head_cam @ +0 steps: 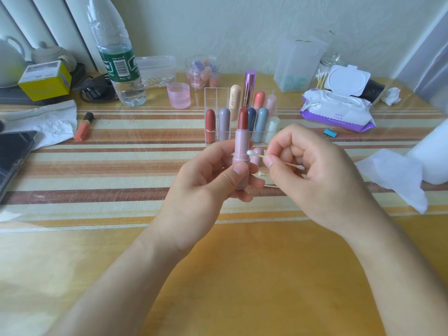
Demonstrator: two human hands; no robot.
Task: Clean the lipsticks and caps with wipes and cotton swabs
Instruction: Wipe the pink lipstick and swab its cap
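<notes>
My left hand (213, 175) holds an uncapped pink lipstick (242, 146) upright, its red-brown bullet raised. My right hand (308, 170) pinches a cotton swab (260, 156) whose white tip touches the pink tube at its collar. The pink cap (257, 155) lies on the table just behind the swab. Another swab (263, 174) lies on the table between my hands. A clear organizer (211, 93) behind holds several capped lipsticks. A wipes pack (339, 110) with its lid flipped up sits at the back right. A loose white wipe (392, 175) lies at the right.
A water bottle (116, 57), a pink jar (179, 95), a clear jar of small items (202, 71) and a yellow box (44, 81) stand along the back. An orange lip tube (83, 127) lies left by crumpled paper (46, 122). A dark tablet (13, 156) sits at the left edge.
</notes>
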